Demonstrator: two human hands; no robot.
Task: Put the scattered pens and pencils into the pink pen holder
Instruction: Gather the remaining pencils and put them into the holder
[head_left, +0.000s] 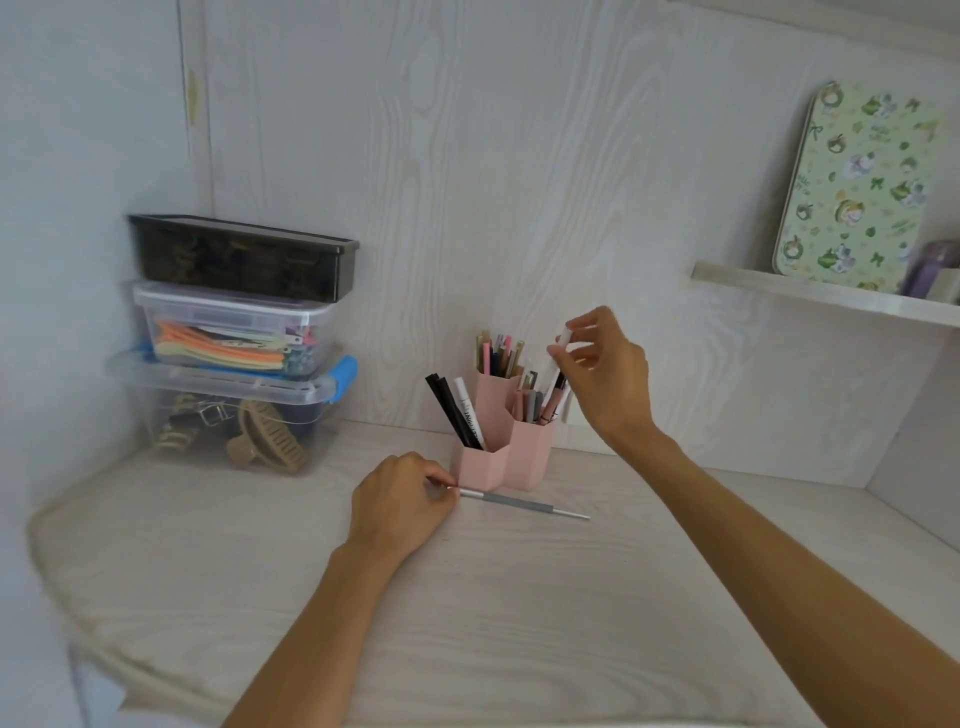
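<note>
The pink pen holder (519, 457) stands near the back wall, its three hexagonal compartments filled with several pens and pencils. My right hand (608, 374) pinches the top of a white pen (556, 371) that stands tilted in the right compartment. On the desk in front of the holder lies a grey pen (519, 501) with silver ends. My left hand (400, 501) pinches its left end against the desk.
Three stacked plastic boxes (239, 343) with hair clips and small items stand at the back left. A wall shelf (831, 296) at the right carries a green patterned tin (857, 187). The desk's (467, 623) rounded edge runs along the left.
</note>
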